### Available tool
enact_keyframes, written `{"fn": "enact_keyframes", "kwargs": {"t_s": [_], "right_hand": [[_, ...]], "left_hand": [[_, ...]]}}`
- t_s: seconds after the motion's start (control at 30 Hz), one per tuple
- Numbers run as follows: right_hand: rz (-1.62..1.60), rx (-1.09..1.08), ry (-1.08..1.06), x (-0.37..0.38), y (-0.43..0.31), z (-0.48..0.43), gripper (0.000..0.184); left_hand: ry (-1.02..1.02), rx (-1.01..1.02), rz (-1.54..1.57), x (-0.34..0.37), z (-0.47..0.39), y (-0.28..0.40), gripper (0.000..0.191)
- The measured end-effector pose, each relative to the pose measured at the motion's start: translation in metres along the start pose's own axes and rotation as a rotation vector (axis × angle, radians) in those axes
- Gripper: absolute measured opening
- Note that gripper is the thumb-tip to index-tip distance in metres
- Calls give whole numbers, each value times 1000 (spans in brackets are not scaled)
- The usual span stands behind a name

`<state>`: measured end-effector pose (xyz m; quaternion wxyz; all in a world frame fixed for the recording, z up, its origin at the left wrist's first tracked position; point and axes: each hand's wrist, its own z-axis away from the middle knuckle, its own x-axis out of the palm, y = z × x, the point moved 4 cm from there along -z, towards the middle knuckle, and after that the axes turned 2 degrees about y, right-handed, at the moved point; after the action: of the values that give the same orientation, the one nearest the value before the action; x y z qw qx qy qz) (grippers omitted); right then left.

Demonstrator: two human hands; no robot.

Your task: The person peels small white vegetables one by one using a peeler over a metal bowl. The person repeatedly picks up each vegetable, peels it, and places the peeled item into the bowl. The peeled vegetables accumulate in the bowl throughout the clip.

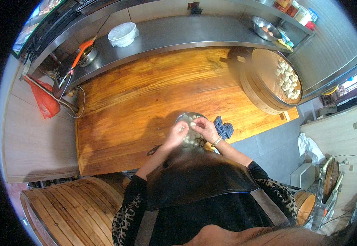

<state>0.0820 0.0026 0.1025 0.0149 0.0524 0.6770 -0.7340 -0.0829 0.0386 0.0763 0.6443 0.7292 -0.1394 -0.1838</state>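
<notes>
In front of my apron, a round metal bowl full of small, pale, round pieces sits at the near edge of the wooden worktable. The pieces look like peeled quail eggs, though they are too small to tell for sure. Over the bowl, my right hand pinches one white round piece between thumb and fingers. My left hand is beside it, fingers curled around a small whitish bit. A striped dark blue cloth lies crumpled just right of my right hand.
A bamboo steamer with several white buns stands at the table's far right. Along the back, a steel shelf holds a plastic-lined white bowl and a metal bowl of eggs. Large stacked steamers stand at my left.
</notes>
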Motion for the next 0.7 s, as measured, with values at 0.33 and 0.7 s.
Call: {"fn": "enact_keyframes", "kwargs": {"t_s": [0.33,0.7], "right_hand": [[598,-535,-16,7,-36,8,28],[269,-271,-33,6,-19,7,26]], "left_hand": [[-78,-298,126,7,2,-11,16],[-25,-283,33,1,2,-22,11]]}}
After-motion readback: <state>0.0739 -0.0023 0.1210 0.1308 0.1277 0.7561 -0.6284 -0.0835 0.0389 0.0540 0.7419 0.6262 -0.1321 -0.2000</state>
